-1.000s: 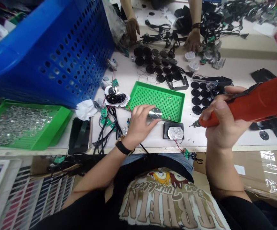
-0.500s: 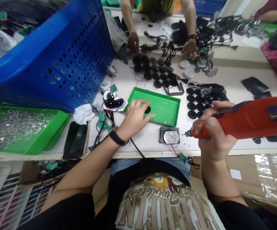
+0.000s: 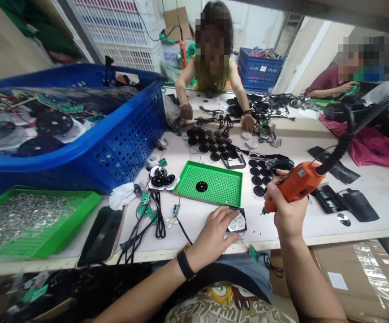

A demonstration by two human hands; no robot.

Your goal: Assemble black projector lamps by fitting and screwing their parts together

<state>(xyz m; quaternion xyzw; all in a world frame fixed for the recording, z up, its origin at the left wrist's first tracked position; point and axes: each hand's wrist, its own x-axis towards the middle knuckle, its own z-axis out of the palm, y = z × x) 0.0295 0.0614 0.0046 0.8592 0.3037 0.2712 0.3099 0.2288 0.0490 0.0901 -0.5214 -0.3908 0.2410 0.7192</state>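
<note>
My left hand (image 3: pixel 218 228) reaches over the left side of a clear lens panel (image 3: pixel 237 223), which sits in a dark square block (image 3: pixel 243 214) at the table's front. Its fingers are stretched out and the thumb stands apart; fingertips lie at the panel's edge. My right hand (image 3: pixel 287 211) is wrapped round an orange electric screwdriver (image 3: pixel 297 185), its bit pointing down-left, off the panel. Red wires run from the panel to a small green circuit board (image 3: pixel 253 253) hanging over the edge. A black disc (image 3: pixel 201 186) lies in the green perforated tray (image 3: pixel 188 168).
A large blue basket (image 3: pixel 130 130) of parts stands left, behind a green tray of small screws (image 3: pixel 90 197) and a phone (image 3: pixel 100 235). Wired boards (image 3: pixel 144 198) lie left of centre. Rows of black discs (image 3: pixel 257 180) sit farther back. A co-worker's hands (image 3: pixel 248 123) are across the table.
My left hand has left the black disc in the tray and come right and nearer to the lens panel. The screwdriver has swung more upright. The view has tilted up.
</note>
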